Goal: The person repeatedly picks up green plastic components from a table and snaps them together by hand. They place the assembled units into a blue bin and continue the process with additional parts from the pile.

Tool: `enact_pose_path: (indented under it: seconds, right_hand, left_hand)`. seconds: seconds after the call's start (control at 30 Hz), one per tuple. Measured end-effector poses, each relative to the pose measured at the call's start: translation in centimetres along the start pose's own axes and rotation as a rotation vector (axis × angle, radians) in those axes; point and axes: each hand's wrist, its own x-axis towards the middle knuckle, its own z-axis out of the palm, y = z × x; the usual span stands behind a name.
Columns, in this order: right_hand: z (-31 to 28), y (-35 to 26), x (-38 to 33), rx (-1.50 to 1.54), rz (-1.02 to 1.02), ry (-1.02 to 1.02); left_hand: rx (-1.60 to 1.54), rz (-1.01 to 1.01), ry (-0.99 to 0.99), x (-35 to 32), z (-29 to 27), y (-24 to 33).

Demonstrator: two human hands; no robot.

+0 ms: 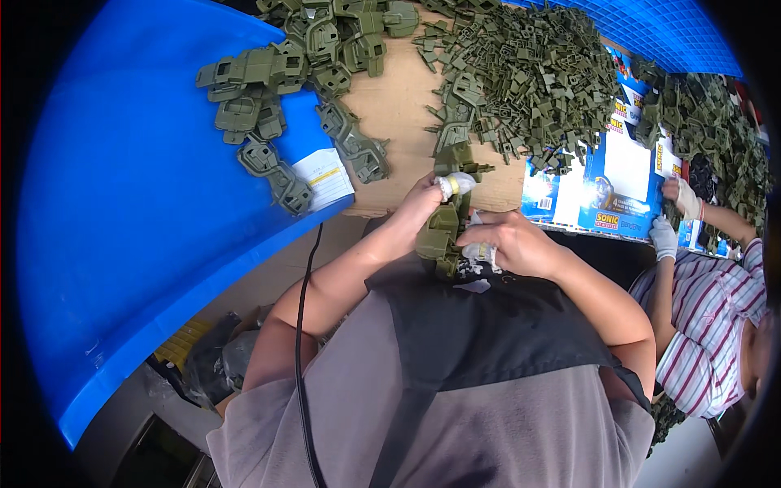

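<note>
- We are mid-assembly, it seems: our left hand (416, 213) and right hand (508, 244) both clasp one olive plastic part (443, 232).
- Next likely needs firm, aligned pressing.

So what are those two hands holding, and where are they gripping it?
Both grip one olive-green plastic part. The left hand holds its upper end, fingertips taped; the right hand pinches its lower right side. Exact finger contact is hidden.
</note>
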Motion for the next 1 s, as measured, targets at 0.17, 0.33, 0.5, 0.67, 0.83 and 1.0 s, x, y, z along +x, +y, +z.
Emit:
enact_pose_path:
  seconds: [0.17,0.33,0.5,0.67,0.83,1.0]
  right_hand:
    - [2.1,0.2,0.3,-0.082,0.046,-0.076]
    - [-0.6,3.6,2.4,0.388,0.009,-0.088]
    - [6.7,11.6,7.5,-0.07,0.552,0.688]
    - [7.0,13.8,9.7,-0.224,0.635,0.624]
    - [3.1,12.6,6.0,0.666,0.436,0.741]
    - [0.9,5.8,4.2,0.29,0.151,0.482]
  left_hand:
    - [-0.046,-0.021,0.032,-0.6,-1.2,-0.7]
    - [-0.19,0.107,0.062,-0.1,-3.9,-0.6]
    - [-0.346,0.522,0.242,5.5,-7.8,0.5]
    - [-0.206,0.594,0.26,4.7,-6.7,1.3]
    - [-0.142,0.689,0.111,2.9,-6.9,2.2]
    - [-0.003,0.689,0.106,3.6,-5.0,2.0]
